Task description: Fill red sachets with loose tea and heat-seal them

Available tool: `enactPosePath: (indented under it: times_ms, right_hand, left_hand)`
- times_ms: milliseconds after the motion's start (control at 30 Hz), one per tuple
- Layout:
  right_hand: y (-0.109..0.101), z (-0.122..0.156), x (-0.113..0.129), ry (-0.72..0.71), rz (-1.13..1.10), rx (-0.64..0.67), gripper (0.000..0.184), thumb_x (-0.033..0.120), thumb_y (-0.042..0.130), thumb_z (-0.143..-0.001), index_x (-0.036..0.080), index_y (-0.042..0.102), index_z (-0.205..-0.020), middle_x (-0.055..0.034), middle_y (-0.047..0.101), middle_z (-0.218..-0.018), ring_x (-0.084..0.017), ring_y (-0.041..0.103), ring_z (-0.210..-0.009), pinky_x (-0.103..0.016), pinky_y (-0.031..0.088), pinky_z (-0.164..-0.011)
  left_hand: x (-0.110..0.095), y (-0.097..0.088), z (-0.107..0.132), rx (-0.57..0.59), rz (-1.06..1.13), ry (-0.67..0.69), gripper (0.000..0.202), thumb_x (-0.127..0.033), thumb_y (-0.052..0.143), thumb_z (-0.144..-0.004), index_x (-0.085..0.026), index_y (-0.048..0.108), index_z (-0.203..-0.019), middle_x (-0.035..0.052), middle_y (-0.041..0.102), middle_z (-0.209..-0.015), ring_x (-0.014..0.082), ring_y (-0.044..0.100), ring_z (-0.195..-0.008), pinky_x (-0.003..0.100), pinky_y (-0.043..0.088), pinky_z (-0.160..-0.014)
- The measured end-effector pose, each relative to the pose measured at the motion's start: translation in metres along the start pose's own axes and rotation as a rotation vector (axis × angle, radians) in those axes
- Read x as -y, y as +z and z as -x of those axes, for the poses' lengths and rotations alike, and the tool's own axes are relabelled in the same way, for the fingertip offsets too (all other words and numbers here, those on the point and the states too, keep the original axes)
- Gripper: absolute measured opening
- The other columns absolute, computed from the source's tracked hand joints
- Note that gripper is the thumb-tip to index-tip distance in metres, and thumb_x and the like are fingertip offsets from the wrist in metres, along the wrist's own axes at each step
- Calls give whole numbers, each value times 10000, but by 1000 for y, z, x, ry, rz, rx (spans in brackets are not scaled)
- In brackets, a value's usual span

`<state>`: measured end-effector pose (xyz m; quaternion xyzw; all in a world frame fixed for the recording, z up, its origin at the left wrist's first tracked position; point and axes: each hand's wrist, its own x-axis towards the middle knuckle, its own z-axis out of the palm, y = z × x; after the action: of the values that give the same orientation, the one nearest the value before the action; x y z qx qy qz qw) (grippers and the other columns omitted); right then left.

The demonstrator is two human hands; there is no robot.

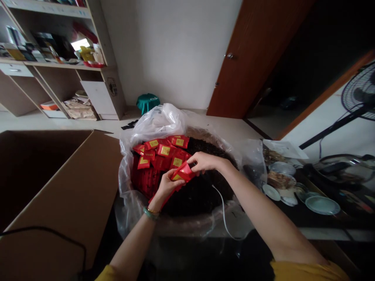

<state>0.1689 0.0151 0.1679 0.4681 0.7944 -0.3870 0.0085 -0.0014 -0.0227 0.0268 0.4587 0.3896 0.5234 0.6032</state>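
Note:
My left hand (167, 184) is closed around a small shiny red packet (185, 171) with a yellow label, held tilted over the tub. The fingers of my right hand (202, 162) are bent and pinched at the packet's upper right end; whether anything else is between them is hidden. Below lies a mass of dark loose leaves, like tea (190, 197), inside a large round container lined with a clear plastic bag (129, 210). Several red packets (165, 150) with yellow labels are heaped on the container's left side, above a stack of flat red packets (145, 181).
A big open cardboard box (73, 203) stands at the left. On the right, a dark table (310, 222) carries lids and dishes (322, 205), with a black fan (361, 93) behind. A white cord (224, 210) hangs over the container's near rim. A green-covered bin (148, 102) stands by the wall.

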Motion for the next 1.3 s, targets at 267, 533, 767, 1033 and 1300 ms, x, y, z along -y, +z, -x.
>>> enactPosePath:
  times_ms: [267, 533, 767, 1033, 1300]
  right_hand:
    - [8, -18, -1, 14, 249, -127, 156, 46, 539, -570, 130, 667, -604, 38, 531, -479, -87, 467, -482, -192, 289, -458]
    - [6, -20, -11, -94, 96, -265, 153, 184, 617, -622, 126, 730, -708, 6, 663, -634, -131, 581, -624, -193, 375, -546]
    - [-12, -16, -20, -97, -126, -471, 238, 279, 653, -647, 135, 728, -821, -29, 698, -706, -123, 581, -587, -220, 445, -560]
    - [-7, 11, -32, -42, -69, -283, 367, 328, 752, -616, 180, 713, -950, -28, 666, -822, -110, 572, -606, -215, 451, -524]
    - [28, -9, -10, -246, 129, -474, 155, 257, 712, -735, 174, 709, -866, -44, 650, -873, -149, 583, -773, -257, 425, -716]
  left_hand:
    - [3, -1, -1, 17, 42, -45, 648, -293, 888, -389, -102, 650, -961, 14, 682, -742, 133, 609, -566, 236, 499, -545]
    - [5, -2, -1, 100, -38, -1, 497, -384, 839, -523, -105, 684, -904, 54, 717, -812, 176, 648, -699, 249, 501, -643]
    - [8, -4, -5, -18, -3, 62, 431, -382, 828, -538, -118, 677, -843, 57, 725, -798, 178, 654, -694, 274, 508, -664]
    - [7, -7, -10, -139, 19, 169, 368, -332, 805, -575, -140, 655, -851, 55, 725, -848, 173, 662, -760, 292, 521, -742]
    - [7, -3, -4, -58, 8, 105, 442, -336, 820, -551, -135, 659, -911, 52, 722, -861, 193, 665, -775, 301, 527, -740]
